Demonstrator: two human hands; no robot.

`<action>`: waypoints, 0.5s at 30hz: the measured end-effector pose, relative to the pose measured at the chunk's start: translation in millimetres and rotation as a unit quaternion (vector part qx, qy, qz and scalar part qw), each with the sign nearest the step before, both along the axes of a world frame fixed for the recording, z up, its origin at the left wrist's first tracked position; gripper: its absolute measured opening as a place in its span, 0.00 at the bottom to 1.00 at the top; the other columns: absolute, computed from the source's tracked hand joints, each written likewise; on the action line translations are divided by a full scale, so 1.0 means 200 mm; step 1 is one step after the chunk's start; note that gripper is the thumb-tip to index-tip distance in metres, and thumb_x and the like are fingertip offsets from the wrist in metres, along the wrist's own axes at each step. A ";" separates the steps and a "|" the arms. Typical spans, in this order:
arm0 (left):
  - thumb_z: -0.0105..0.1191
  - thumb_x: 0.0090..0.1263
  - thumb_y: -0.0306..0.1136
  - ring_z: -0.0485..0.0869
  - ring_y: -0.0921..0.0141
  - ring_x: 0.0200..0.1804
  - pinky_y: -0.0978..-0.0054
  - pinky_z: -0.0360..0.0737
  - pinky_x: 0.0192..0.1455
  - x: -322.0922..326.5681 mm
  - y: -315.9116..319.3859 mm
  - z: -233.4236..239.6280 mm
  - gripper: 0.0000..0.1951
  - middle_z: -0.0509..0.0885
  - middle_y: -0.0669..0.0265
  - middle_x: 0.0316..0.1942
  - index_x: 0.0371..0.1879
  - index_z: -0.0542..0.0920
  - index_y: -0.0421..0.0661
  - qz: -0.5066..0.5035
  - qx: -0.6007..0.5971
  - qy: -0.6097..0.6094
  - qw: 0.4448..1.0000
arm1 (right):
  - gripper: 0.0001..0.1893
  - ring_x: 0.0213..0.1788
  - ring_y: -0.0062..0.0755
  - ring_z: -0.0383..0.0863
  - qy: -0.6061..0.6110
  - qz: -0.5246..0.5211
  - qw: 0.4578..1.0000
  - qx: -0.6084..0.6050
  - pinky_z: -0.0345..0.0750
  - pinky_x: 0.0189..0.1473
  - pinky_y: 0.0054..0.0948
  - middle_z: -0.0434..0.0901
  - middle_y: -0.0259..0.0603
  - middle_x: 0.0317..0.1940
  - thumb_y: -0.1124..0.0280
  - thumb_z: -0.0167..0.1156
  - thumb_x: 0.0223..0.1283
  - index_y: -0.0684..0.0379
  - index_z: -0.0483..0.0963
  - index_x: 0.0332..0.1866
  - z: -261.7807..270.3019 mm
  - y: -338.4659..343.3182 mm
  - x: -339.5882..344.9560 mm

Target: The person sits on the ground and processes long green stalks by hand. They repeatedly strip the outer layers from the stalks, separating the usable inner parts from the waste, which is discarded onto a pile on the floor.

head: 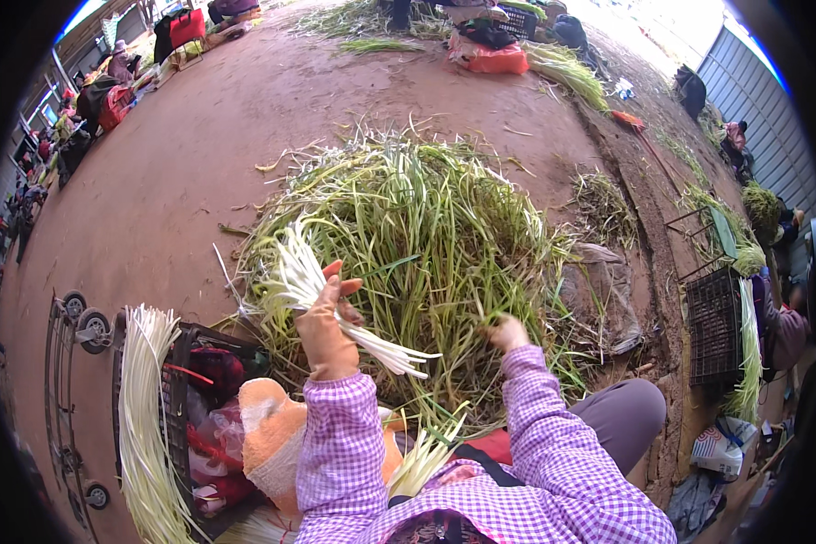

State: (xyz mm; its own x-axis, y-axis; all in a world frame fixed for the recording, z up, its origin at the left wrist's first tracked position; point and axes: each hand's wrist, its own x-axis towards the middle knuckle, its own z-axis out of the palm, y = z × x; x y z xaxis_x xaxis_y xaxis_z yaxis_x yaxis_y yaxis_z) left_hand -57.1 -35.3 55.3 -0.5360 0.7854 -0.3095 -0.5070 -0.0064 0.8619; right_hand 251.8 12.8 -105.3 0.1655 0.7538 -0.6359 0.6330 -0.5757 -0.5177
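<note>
My left hand (328, 326), in an orange-tan glove, is closed around a bundle of pale stalks (374, 347), with white ends fanning out at upper left. My right hand (508, 334) reaches over the right part of a large heap of green leafy stalks (408, 224); whether its fingers grip a leaf is too blurred to tell. More pale stalks (425, 459) rest near my lap. A long bundle of pale stalks (143, 408) lies along the rim of a black plastic crate (177, 401) on the left.
A metal hand trolley (61, 408) lies left of the crate. An orange and white towel (272, 435) is beside my left forearm. Crumpled plastic sheeting (602, 292) lies right of the heap. At the far right, a person (785, 333) sits by another black crate (714, 333) bearing stalks.
</note>
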 end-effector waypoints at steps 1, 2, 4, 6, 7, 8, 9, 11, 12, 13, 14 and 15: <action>0.52 0.77 0.31 0.73 0.84 0.17 0.85 0.75 0.17 0.00 0.00 0.00 0.12 0.89 0.62 0.32 0.55 0.82 0.44 -0.010 0.002 0.004 1.000 | 0.31 0.63 0.42 0.77 -0.005 0.030 0.999 0.009 0.73 0.68 0.44 0.71 0.48 0.68 0.60 0.63 0.64 0.51 0.66 0.72 0.08 0.05 0.00; 0.52 0.77 0.31 0.73 0.85 0.16 0.85 0.74 0.16 0.01 0.00 0.00 0.12 0.89 0.62 0.32 0.55 0.82 0.44 -0.010 -0.004 0.010 1.000 | 0.34 0.63 0.44 0.77 -0.120 0.068 0.988 0.069 0.74 0.66 0.45 0.70 0.50 0.69 0.55 0.61 0.65 0.55 0.63 0.73 0.15 0.08 -0.01; 0.52 0.77 0.32 0.73 0.85 0.17 0.86 0.74 0.18 0.01 -0.01 0.00 0.13 0.88 0.63 0.32 0.56 0.81 0.44 -0.003 -0.016 0.000 1.000 | 0.34 0.64 0.48 0.76 -0.184 0.083 0.939 0.278 0.76 0.64 0.44 0.72 0.52 0.67 0.50 0.62 0.64 0.57 0.65 0.71 0.25 0.12 -0.07; 0.52 0.78 0.32 0.73 0.85 0.17 0.87 0.73 0.19 0.01 -0.01 0.01 0.13 0.88 0.63 0.32 0.56 0.81 0.44 0.008 -0.019 0.001 1.000 | 0.25 0.57 0.43 0.82 -0.122 0.086 0.835 0.530 0.78 0.63 0.40 0.82 0.47 0.57 0.57 0.65 0.64 0.57 0.73 0.62 0.28 0.16 -0.20; 0.52 0.77 0.32 0.73 0.85 0.17 0.87 0.73 0.19 0.01 -0.01 0.01 0.13 0.88 0.62 0.32 0.56 0.81 0.44 0.000 -0.019 0.002 1.000 | 0.22 0.52 0.42 0.86 -0.053 0.100 0.810 0.576 0.81 0.60 0.39 0.84 0.45 0.52 0.60 0.67 0.63 0.57 0.76 0.59 0.28 0.20 -0.32; 0.52 0.77 0.31 0.73 0.85 0.17 0.86 0.73 0.19 0.02 -0.01 0.01 0.13 0.88 0.62 0.32 0.56 0.81 0.44 -0.003 -0.019 0.010 1.000 | 0.20 0.58 0.43 0.82 -0.035 0.160 0.802 0.574 0.78 0.63 0.40 0.83 0.45 0.55 0.64 0.67 0.62 0.57 0.77 0.58 0.26 0.18 -0.42; 0.52 0.77 0.31 0.73 0.85 0.18 0.86 0.73 0.19 0.02 -0.01 0.01 0.13 0.88 0.62 0.32 0.56 0.81 0.44 -0.015 -0.013 0.019 1.000 | 0.19 0.66 0.44 0.75 -0.070 0.217 0.823 0.521 0.69 0.71 0.43 0.82 0.45 0.57 0.65 0.66 0.63 0.56 0.77 0.58 0.23 0.17 -0.54; 0.52 0.77 0.31 0.73 0.85 0.17 0.86 0.73 0.19 0.03 -0.01 0.01 0.13 0.88 0.62 0.32 0.56 0.82 0.45 -0.012 -0.011 0.009 1.000 | 0.33 0.78 0.42 0.57 -0.143 0.398 0.802 0.422 0.53 0.78 0.44 0.67 0.43 0.72 0.59 0.68 0.60 0.47 0.67 0.71 0.16 0.20 -0.75; 0.52 0.77 0.31 0.73 0.85 0.17 0.86 0.72 0.19 0.02 -0.01 0.01 0.13 0.88 0.62 0.32 0.56 0.82 0.45 -0.014 -0.005 0.002 1.000 | 0.37 0.79 0.42 0.54 -0.140 0.409 0.818 0.380 0.52 0.79 0.44 0.61 0.42 0.75 0.58 0.69 0.59 0.46 0.62 0.74 0.12 0.21 -0.80; 0.52 0.77 0.30 0.73 0.85 0.17 0.86 0.72 0.19 0.02 -0.01 0.02 0.13 0.88 0.62 0.32 0.56 0.82 0.44 -0.010 -0.010 -0.005 1.000 | 0.42 0.80 0.42 0.51 -0.119 0.415 0.826 0.363 0.51 0.79 0.44 0.54 0.41 0.78 0.56 0.69 0.58 0.46 0.57 0.77 0.09 0.22 -0.82; 0.52 0.77 0.30 0.72 0.85 0.17 0.87 0.71 0.19 0.01 -0.02 0.02 0.13 0.88 0.63 0.32 0.56 0.82 0.44 -0.004 -0.009 -0.008 1.000 | 0.47 0.81 0.43 0.48 -0.183 0.372 0.853 0.317 0.52 0.79 0.46 0.47 0.40 0.80 0.54 0.69 0.58 0.45 0.50 0.79 0.05 0.20 -0.80; 0.52 0.77 0.31 0.72 0.84 0.17 0.86 0.71 0.19 0.00 -0.02 0.02 0.13 0.88 0.63 0.32 0.56 0.82 0.44 -0.003 -0.010 -0.007 1.000 | 0.48 0.81 0.44 0.46 -0.221 0.316 0.889 0.248 0.60 0.77 0.43 0.44 0.42 0.81 0.54 0.66 0.61 0.45 0.42 0.81 0.01 0.17 -0.74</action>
State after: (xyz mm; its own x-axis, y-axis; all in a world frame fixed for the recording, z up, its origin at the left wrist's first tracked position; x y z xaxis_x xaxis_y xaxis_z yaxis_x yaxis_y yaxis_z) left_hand -56.7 -39.3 58.5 -0.5277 0.7820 -0.3318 -0.5184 0.0130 0.8551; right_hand 103.8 47.2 -103.8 -0.2408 0.9543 -0.1772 0.9530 0.1978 -0.2296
